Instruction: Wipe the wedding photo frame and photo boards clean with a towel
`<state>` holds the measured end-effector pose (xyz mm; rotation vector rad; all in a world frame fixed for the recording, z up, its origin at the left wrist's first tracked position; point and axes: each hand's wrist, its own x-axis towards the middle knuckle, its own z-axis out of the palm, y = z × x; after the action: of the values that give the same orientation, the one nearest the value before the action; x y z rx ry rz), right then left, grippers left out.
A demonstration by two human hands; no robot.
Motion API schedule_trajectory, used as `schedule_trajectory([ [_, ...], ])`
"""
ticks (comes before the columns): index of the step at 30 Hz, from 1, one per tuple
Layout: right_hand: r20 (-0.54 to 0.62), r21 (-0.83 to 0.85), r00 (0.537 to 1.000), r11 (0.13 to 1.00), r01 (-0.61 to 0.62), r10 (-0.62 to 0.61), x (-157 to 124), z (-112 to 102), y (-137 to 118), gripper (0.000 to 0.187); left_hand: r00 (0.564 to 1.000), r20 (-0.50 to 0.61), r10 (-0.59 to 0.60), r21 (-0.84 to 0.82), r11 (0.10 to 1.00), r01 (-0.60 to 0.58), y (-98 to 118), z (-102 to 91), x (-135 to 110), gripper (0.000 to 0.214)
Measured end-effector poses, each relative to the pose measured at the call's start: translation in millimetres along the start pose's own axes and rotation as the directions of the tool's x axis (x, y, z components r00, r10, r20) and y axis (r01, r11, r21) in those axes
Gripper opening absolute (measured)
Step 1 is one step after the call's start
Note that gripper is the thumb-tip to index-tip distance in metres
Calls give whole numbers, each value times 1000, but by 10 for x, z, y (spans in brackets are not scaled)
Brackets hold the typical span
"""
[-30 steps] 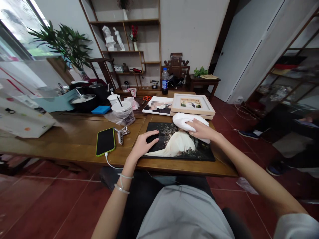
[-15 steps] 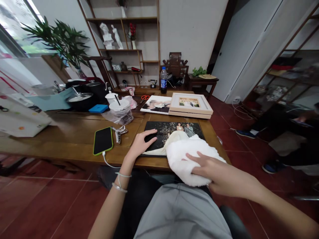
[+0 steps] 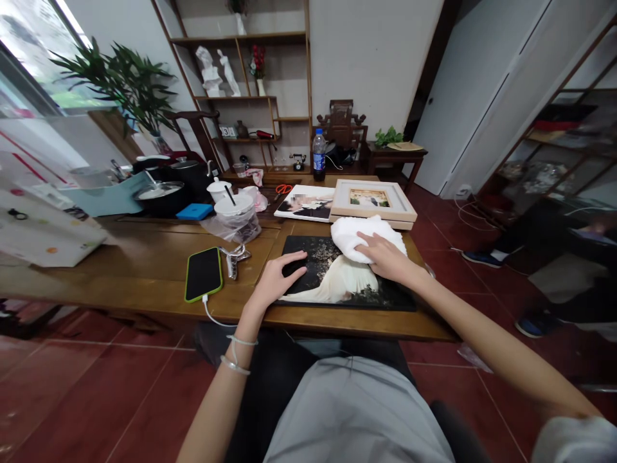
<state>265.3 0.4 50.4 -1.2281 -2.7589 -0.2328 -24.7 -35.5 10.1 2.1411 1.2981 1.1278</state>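
Note:
A dark photo panel [image 3: 337,283] showing a white dress lies flat near the front edge of the wooden table [image 3: 144,270]. My left hand [image 3: 277,280] rests on the panel's left edge, fingers stretched flat. My right hand [image 3: 385,257] presses a white cloth [image 3: 359,233] onto the panel's far right part, fingers laid over the cloth.
A green-cased phone [image 3: 204,274] on a white cable and a metal clip [image 3: 234,257] lie left of the panel. Behind it are a framed photo [image 3: 371,202], a loose print [image 3: 303,202], a water bottle [image 3: 319,154], cups and pots. Another person's legs [image 3: 544,257] show at the right.
Half a second ago my right hand and the cloth were at the panel's near edge; they have swept back up to its far right. My left hand has not moved.

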Motion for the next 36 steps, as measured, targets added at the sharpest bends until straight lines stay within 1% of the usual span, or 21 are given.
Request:
schedule_trajectory([
  [2,27,37,999,999,24,-25,-4,-24,-70,59,1000,0,1,-2,1000,-1,2,0,-2,34],
  [4,63,80,998,996,26,-31,-90,-96,-214,57,1000,3,2,-1,1000,-2,4,0,-4,34],
  [7,130,124,991,992,21,-37,-332,-249,-545,56,1000,6,-1,8,1000,1,6,-2,-6,34],
  [10,203,153,976,987,48,-79,-595,-370,-905,55,1000,7,0,18,1000,0,10,-4,-6,33],
  [13,223,172,971,984,51,-89,-729,-404,-1118,47,1000,10,6,20,1000,-6,14,-6,-4,34],
  [15,216,186,972,981,50,-91,-713,-384,-1129,45,1000,8,8,20,1000,-8,12,-5,-2,34],
  [18,173,189,979,979,71,-104,-561,-312,-988,50,1000,2,11,16,1000,-11,3,-1,-2,34],
  [21,107,150,988,984,95,-112,-323,-217,-761,49,1000,4,13,10,1000,-13,-9,2,-6,34],
  [24,48,119,992,987,106,-113,-54,-120,-537,42,1000,2,11,6,1000,-11,-13,1,-6,34],
  [26,5,117,995,988,98,-100,115,-62,-419,37,1000,0,9,3,1000,-9,-8,-1,-4,34],
  [28,-27,121,996,989,83,-80,246,-17,-349,36,1000,0,6,1,1000,-6,1,-1,-5,33],
  [30,-43,122,997,990,66,-61,311,9,-347,37,1000,-1,3,-3,1000,-3,6,-1,-7,33],
  [32,-43,117,997,991,62,-58,294,10,-426,35,1000,0,3,-6,1000,-3,5,2,-10,33],
  [34,-29,113,996,990,81,-79,197,-18,-580,33,1000,1,5,-6,1000,-5,-2,5,-10,34],
  [36,0,119,992,985,126,-127,40,-72,-781,34,1000,2,9,-4,1000,-9,-10,6,-7,34],
])
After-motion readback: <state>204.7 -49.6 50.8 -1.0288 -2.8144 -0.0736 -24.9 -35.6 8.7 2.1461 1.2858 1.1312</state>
